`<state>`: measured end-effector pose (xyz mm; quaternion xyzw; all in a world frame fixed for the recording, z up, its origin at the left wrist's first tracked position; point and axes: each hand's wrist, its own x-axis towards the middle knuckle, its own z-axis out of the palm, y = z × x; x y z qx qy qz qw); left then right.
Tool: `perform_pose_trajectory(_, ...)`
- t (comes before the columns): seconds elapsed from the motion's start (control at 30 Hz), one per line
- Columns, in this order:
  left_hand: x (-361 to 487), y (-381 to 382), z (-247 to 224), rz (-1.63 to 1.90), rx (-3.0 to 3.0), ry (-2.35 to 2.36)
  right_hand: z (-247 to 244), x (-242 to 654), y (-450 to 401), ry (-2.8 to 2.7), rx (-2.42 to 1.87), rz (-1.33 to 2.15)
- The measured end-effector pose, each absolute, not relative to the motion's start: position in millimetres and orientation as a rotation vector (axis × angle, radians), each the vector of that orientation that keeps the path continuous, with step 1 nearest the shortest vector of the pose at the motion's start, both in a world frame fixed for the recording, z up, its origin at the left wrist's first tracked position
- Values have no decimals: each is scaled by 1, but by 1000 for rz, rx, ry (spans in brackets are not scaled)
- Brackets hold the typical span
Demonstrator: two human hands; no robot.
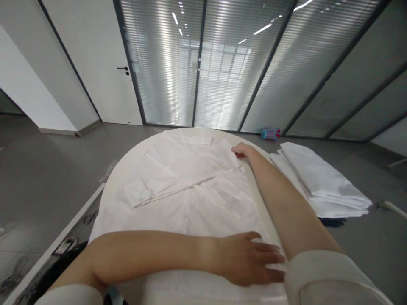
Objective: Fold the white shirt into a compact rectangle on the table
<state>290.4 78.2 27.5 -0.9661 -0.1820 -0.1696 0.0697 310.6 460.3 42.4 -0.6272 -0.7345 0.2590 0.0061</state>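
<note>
A white shirt lies spread over the table in front of me, its buttoned front facing up and its collar at the far end. One part of it is folded across the upper body, making a slanting edge. My left hand rests palm down near the shirt's lower right side, fingers spread. My right hand is stretched to the far right edge of the shirt, its fingers curled and closed on the fabric there. Something dark red shows at those fingertips, too small to tell.
The pale table has a rounded far end. Beside it on the right sits a stack of folded white cloth with dark blue fabric beneath. A blue and pink object lies on the floor by the glass wall. Cables lie at left.
</note>
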Motion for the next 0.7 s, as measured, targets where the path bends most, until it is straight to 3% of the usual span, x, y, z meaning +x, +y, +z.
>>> perform_pose_trajectory(0.23, 321, 101, 29, -433, -2909, -519, 41, 313, 450, -2273, -1961, 867)
perform_pose_trajectory(0.47, 229, 48, 74, -623, -2711, -792, 65, 292, 451, -2236, -1842, 938)
perform_pose_trajectory(0.7, 179, -23, 50, -726, -2586, -1116, 76, 212, 444, -2368, -1740, 781)
